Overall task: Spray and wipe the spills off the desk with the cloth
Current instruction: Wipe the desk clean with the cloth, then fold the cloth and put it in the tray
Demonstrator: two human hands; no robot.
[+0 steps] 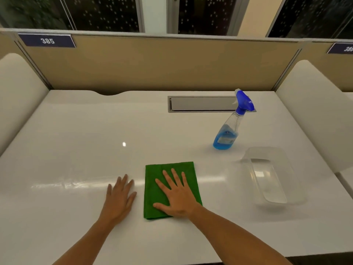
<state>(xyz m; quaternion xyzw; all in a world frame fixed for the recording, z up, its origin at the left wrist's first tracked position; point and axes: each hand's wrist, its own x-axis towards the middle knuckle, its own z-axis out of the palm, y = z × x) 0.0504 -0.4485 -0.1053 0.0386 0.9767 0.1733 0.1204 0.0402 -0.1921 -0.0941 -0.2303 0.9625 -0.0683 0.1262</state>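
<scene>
The right hand (pixel 176 196) lies flat, fingers spread wide, palm pressed on the folded green cloth (pixel 172 190), gripping nothing; the left hand (pixel 119 197) rests flat and open on the bare white tabletop (pixel 76 140) just left of the cloth; the spray bottle (pixel 232 125) of blue liquid stands farther right, near a clear plastic tub (pixel 269 176).
</scene>
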